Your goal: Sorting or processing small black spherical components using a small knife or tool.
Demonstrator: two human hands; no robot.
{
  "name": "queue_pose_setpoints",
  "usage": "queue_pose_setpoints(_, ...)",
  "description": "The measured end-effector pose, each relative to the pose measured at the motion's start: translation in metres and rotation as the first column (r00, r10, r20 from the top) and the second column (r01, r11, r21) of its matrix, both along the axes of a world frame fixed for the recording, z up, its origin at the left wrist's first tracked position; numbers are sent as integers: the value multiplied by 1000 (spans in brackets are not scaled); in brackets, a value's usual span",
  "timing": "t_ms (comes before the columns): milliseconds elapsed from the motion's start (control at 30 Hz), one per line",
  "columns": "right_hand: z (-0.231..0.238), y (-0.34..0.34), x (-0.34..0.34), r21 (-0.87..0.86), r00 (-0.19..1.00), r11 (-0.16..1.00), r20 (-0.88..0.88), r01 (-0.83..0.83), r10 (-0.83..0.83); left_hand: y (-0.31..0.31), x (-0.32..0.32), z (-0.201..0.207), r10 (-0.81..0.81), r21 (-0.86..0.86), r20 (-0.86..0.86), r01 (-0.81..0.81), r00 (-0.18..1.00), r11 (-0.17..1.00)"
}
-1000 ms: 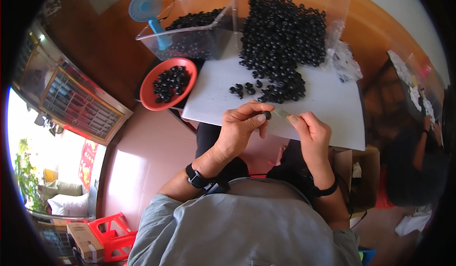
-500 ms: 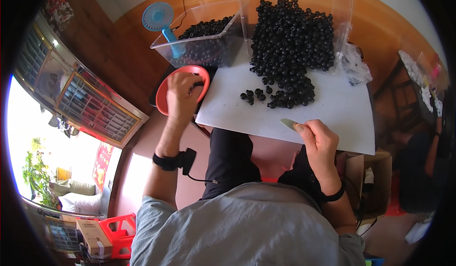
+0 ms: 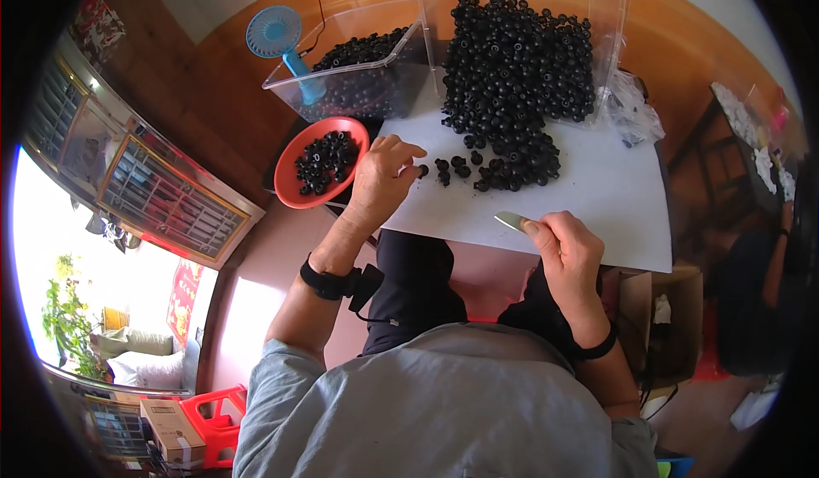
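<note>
My left hand (image 3: 382, 178) is over the left part of the white tabletop (image 3: 452, 214), thumb and forefinger apart. A single small round black part (image 3: 422, 171) lies at its fingertips, and I see nothing held in the fingers. Left of that hand stands an oval red bowl (image 3: 290, 190) with several black ring-like pieces (image 3: 324, 161) in it. My right hand (image 3: 570, 248), at the table's front edge, is closed round a short knife (image 3: 510, 220), its pale blade pointing left. Beyond, loose black parts (image 3: 520, 167) spill toward me from a large heap (image 3: 516, 60).
The heap fills a clear plastic bin (image 3: 610, 43) lying on its side. Left of it, another clear bin (image 3: 281, 86) holds more black parts, with a small blue fan (image 3: 294, 60) at its edge. A crumpled plastic bag (image 3: 633, 115) and an open cardboard box (image 3: 636, 307) are on the right.
My left hand has moved right, out of the red bowl to the loose parts on the table, uncovering the bowl's contents. My right hand stays almost in place with the knife.
</note>
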State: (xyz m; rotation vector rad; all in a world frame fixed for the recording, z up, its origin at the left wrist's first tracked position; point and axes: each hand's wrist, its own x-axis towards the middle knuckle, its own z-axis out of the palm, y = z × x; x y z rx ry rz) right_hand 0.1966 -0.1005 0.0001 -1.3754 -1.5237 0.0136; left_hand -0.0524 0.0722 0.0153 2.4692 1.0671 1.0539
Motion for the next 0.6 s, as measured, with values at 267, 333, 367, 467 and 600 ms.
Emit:
queue_pose_setpoints(267,-1,0,0,43,999,999,33,-3,2,-4,6,1,69,-60,-122,-77,990,995)
queue_pose_setpoints(333,-2,1,0,45,999,999,41,-2,0,-4,6,-1,65,109,-83,-55,994,993)
queue_pose_setpoints(367,-2,1,0,48,999,999,50,-5,3,-3,6,-3,62,110,-83,-53,995,993)
queue_pose_setpoints(467,-3,1,0,59,998,998,55,9,-12,0,5,-7,-10,246,-175,54,984,968)
queue_pose_setpoints(600,-2,0,1,57,999,998,50,0,-3,0,3,-9,55,262,-244,11,968,965)
